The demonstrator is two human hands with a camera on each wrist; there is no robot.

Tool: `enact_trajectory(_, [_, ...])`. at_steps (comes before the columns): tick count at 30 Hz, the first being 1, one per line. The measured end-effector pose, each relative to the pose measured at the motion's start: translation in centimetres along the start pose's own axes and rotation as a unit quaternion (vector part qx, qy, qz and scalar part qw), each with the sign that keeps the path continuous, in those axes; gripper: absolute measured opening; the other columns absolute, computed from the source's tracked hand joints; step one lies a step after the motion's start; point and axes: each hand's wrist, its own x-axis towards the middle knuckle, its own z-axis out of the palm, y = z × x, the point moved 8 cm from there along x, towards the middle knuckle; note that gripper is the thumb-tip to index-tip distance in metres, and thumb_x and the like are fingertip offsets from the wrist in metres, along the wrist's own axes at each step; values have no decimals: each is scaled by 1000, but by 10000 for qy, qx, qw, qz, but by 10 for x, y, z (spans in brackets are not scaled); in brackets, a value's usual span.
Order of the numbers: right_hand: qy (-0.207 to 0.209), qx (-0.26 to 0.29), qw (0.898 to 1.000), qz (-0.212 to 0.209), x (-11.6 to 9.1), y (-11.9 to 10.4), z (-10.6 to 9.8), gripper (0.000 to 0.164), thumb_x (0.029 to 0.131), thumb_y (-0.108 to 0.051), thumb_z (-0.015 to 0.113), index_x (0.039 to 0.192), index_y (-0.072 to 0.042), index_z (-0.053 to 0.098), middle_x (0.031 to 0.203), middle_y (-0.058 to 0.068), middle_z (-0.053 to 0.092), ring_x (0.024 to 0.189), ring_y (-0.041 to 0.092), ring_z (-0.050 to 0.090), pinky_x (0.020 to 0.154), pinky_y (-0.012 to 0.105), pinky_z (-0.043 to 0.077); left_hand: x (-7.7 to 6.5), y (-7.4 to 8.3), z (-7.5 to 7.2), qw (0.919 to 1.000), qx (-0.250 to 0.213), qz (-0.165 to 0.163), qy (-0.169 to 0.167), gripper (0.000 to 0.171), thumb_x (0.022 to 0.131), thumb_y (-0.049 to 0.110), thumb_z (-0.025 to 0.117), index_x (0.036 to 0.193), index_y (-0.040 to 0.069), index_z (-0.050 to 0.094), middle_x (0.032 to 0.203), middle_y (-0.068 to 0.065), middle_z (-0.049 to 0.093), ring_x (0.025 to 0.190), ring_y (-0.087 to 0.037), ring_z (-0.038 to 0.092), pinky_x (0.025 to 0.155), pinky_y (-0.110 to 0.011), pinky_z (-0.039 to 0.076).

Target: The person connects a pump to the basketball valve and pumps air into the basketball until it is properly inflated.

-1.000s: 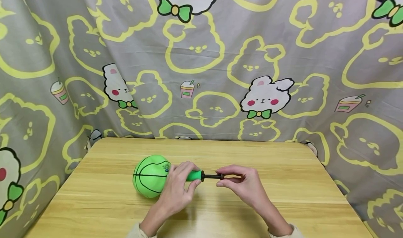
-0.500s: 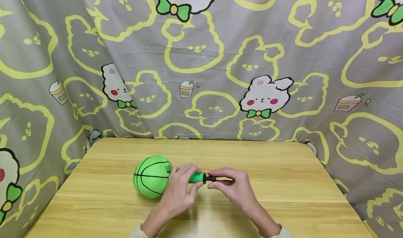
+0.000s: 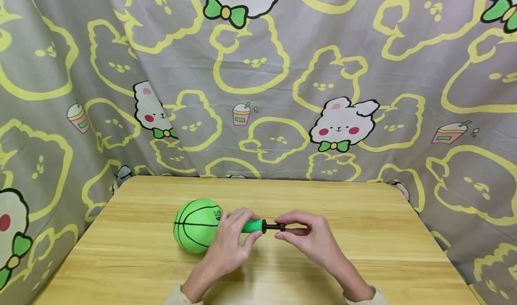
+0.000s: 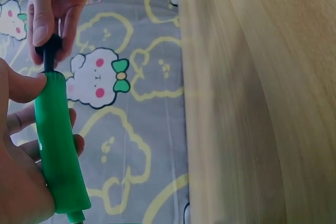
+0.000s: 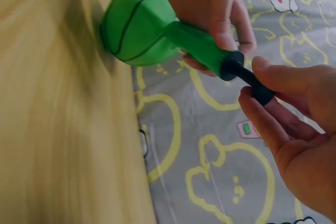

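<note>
Now, left hand [image 3: 230, 244]: fingers curled round the green barrel [image 4: 59, 140] of the pump [image 3: 253, 226], with the thumb by the collar.
Right hand [image 3: 313, 237]: fingers and thumb pinching the black handle [image 5: 262, 94], with some rod [image 3: 273, 227] showing.
Pump: held near the middle of the worktop [image 3: 343, 273], nose towards the left edge; too hidden to tell whether seated in the ball [image 3: 195, 226].
Ball: on the worktop, nearer the left edge than the right; slightly dimpled, probably light and soft, best steadied from the sides.
Pump feel: probably light, stiff, slightly slick; best held by barrel and handle, not the thin rod.
Containers: none visible, only printed cups [image 3: 241, 115] on the curtain [image 3: 307, 36].
</note>
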Motion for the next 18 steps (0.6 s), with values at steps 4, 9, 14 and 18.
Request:
enact_trajectory(4, [-27, -159, 9999, 30, 0, -3, -7, 25, 83, -7, 84, 106, -12, 78, 105, 4, 74, 100, 24, 72, 77, 35, 59, 1, -2, -1, 10000, -16, -10, 56, 23, 90, 24, 77, 108, 20, 64, 106, 9, 67, 100, -7, 62, 89, -38, 40])
enact_trajectory(9, [-47, -254, 9996, 84, -1, -9, -16, 24, 83, -9, 85, 106, -14, 78, 105, 4, 74, 99, 23, 72, 77, 35, 59, 1, -4, -2, 9999, -26, -85, 54, 23, 89, 24, 77, 108, 19, 65, 107, 8, 68, 102, -9, 63, 91, -38, 40])
enact_trajectory(14, [-44, -194, 9998, 95, -3, -13, -25, 24, 83, -7, 84, 106, -11, 78, 106, 11, 74, 99, 26, 72, 78, 36, 59, 1, -8, -5, 9998, -42, -191, 74, 23, 89, 22, 77, 108, 20, 65, 107, 8, 68, 102, -9, 63, 93, -41, 41])
enact_trajectory(18, [-69, -159, 9998, 71, -4, -16, -34, 25, 83, -3, 83, 107, -9, 77, 107, 13, 73, 99, 28, 72, 78, 38, 59, 2, -9, -7, 9996, -52, -235, 111, 22, 89, 22, 77, 108, 20, 65, 106, 9, 68, 101, -8, 63, 92, -41, 41])
